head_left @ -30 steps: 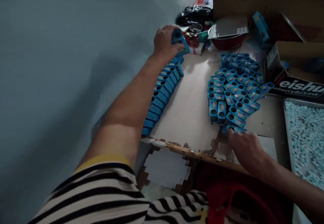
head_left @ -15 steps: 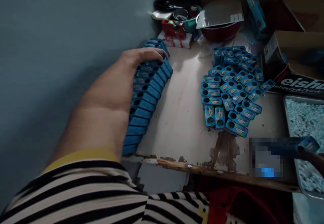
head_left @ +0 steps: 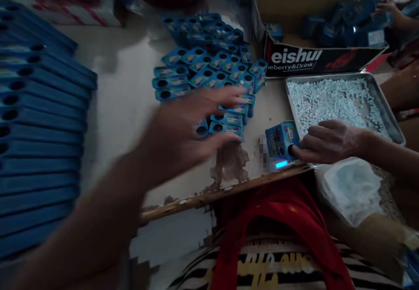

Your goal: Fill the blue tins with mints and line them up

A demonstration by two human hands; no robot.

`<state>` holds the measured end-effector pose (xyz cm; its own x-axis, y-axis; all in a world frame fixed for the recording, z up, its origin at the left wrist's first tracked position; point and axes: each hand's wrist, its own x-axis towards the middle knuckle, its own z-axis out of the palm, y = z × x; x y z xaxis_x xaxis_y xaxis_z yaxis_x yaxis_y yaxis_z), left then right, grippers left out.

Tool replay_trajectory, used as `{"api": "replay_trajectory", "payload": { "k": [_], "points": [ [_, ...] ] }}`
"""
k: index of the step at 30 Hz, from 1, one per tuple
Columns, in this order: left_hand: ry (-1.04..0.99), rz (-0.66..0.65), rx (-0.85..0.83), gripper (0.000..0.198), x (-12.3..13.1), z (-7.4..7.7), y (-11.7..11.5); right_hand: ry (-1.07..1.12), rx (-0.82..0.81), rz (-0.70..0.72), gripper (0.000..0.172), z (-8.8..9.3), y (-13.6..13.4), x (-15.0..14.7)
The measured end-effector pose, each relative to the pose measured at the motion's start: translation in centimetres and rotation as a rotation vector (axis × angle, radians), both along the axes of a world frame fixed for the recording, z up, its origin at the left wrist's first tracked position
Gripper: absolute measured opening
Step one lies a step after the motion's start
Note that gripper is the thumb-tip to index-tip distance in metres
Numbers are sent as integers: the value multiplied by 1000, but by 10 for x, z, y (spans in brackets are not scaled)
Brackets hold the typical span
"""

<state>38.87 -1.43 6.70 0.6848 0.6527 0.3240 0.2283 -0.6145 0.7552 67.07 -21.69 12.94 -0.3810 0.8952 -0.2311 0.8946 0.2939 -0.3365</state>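
- Two of the person's own hands are showing: one left hand (head_left: 183, 124), one right hand (head_left: 330, 143).
- One co-worker's hand (head_left: 389, 8) is showing too.
- One blue box (head_left: 283, 139) is meeting the right hand's fingers.
- More than a dozen are forming a row (head_left: 42, 137).
- Over twenty are making a cluster (head_left: 203, 58), the left hand hiding some.
- One carton (head_left: 327, 60) is holding several more, too dark for counting.
- One tray (head_left: 388, 108) is carrying countless pellets (head_left: 330, 98).
- One scale display (head_left: 280, 164) is glowing.
- One plastic bag (head_left: 352, 189) is lying nearby.
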Motion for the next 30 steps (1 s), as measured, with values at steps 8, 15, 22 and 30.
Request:
{"api": "replay_trajectory", "payload": {
  "k": [8,15,22,30],
  "points": [
    [118,-538,-558,47,71,-53,-69,225,-14,67,15,-7,-14,19],
    [-126,119,-672,67,74,-118,-117,953,93,-1242,27,-79,-68,94],
    [-114,202,-566,62,84,-130,-132,1260,-140,-1447,23,-105,-70,84],
    [-144,213,-276,67,19,-135,-129,751,-239,-745,12,-54,-17,37]
  ]
}}
